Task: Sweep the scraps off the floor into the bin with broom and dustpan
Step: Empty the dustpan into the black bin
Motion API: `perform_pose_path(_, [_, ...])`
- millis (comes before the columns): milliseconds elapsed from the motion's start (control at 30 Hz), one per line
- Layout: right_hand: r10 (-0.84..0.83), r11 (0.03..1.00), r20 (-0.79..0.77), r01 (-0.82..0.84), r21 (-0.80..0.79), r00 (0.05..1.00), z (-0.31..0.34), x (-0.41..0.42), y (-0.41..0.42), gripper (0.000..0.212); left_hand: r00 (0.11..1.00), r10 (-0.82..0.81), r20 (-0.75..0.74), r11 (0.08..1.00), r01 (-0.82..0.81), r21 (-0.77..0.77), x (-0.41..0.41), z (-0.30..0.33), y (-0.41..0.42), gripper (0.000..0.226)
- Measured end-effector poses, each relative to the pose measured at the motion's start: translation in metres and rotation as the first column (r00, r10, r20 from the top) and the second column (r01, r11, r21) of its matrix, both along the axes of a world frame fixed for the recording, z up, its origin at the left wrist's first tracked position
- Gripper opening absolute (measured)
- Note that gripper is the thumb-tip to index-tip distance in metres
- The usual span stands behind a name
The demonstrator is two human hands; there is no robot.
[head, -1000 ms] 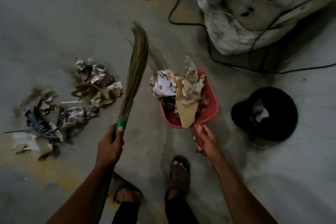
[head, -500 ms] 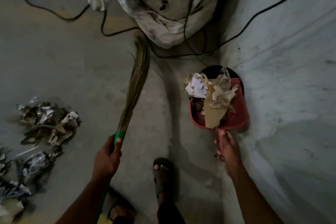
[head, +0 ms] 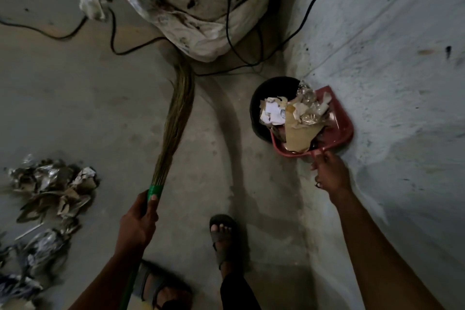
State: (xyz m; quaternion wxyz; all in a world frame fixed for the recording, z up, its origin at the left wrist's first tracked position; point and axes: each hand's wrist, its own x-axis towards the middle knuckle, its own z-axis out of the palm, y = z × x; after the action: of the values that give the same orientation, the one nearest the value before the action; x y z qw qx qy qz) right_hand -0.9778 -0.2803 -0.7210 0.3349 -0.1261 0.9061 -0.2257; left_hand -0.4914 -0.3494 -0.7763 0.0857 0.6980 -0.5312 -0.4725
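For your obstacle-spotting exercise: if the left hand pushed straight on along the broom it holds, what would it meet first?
Probably the white sack: the left hand points up the broom, whose tip ends at its base. Depth is unclear.

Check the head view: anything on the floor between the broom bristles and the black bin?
Bare concrete only. In the head view the stretch from the broom to the bin holds just shadow, no scraps.
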Motion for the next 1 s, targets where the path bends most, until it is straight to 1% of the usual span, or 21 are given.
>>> perform_pose_path(100, [0.039,0.997,-0.012,-0.038,0.069,0.999,0.008,-0.011,-0.016,0.035,1.000,-0.001,-0.003,1.000,0.001,0.003,0.005,0.000,0.003,0.020])
perform_pose_path(200, [0.125,0.982,-0.050,-0.117,0.147,0.991,0.019,-0.018,-0.028,0.037,1.000,-0.001,0.002,1.000,0.001,0.006,0.007,0.001,0.004,0.023])
perform_pose_path(333, [0.184,0.957,-0.061,-0.165,0.239,0.981,0.036,-0.024,-0.040,0.043,1.000,0.002,-0.016,1.000,-0.003,-0.008,0.008,0.004,0.004,0.047])
perform_pose_path(433, [0.229,0.937,-0.065,-0.203,0.283,0.971,0.049,-0.026,-0.047,0.046,1.000,0.014,-0.027,1.000,-0.014,0.002,0.009,0.005,0.002,0.053])
perform_pose_path(533, [0.256,0.924,-0.076,-0.222,0.311,0.964,0.063,-0.026,-0.053,0.041,1.000,0.013,-0.024,1.000,-0.013,-0.005,0.008,0.002,0.002,0.045])
perform_pose_path(667, [0.332,0.886,-0.025,-0.303,0.351,0.943,0.081,-0.028,-0.061,0.040,1.000,-0.004,-0.022,1.000,0.004,-0.005,0.005,-0.001,0.000,0.023])
perform_pose_path(800, [0.339,0.871,-0.027,-0.303,0.387,0.940,0.098,-0.030,-0.069,0.038,0.999,-0.019,-0.032,1.000,0.018,-0.002,0.000,0.000,0.001,0.020])
perform_pose_path(900, [0.396,0.846,-0.026,-0.354,0.399,0.918,0.110,-0.031,-0.074,0.034,0.999,-0.026,-0.039,1.000,0.026,0.005,-0.004,0.000,0.004,0.019])
perform_pose_path(1000, [0.378,0.868,-0.056,-0.333,0.368,0.924,0.122,-0.032,-0.077,0.030,0.999,-0.028,-0.035,1.000,0.028,0.010,-0.006,-0.002,0.007,0.021])
